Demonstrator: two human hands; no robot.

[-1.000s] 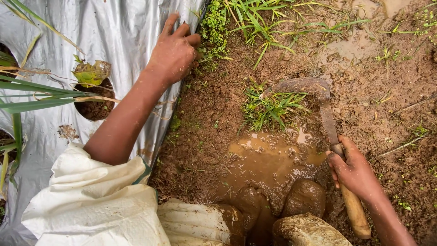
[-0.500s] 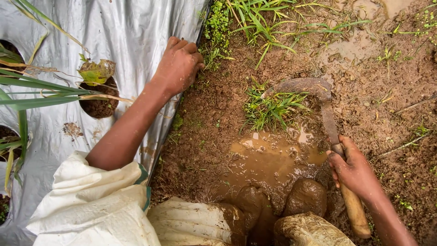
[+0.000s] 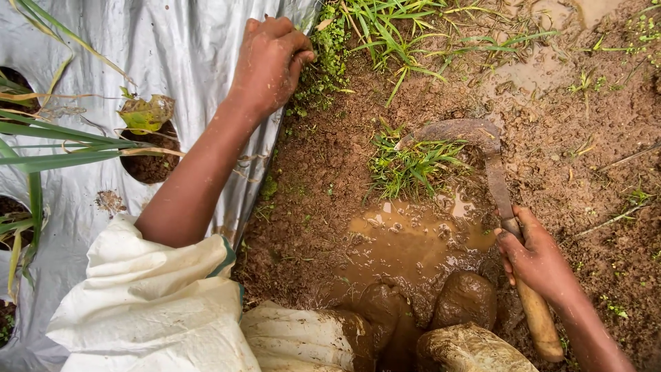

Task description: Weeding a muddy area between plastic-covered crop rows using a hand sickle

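My right hand (image 3: pixel 536 258) grips the sickle (image 3: pixel 482 148) beside the puddle (image 3: pixel 406 238) — left hand (image 3: pixel 270 58), fingers curled, pinches weeds (image 3: pixel 323 55) beyond it.

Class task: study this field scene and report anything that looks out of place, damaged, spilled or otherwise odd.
A puddle of muddy water has pooled in the bare soil just below the grass tuft, at the person's mud-caked feet. The sickle in the right hand has a rusty, soil-coated blade. The left hand rests at the plastic sheet's edge.

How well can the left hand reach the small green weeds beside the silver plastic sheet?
Probably yes: the left hand already rests against the small green weeds at the edge of the silver plastic sheet, nothing between.
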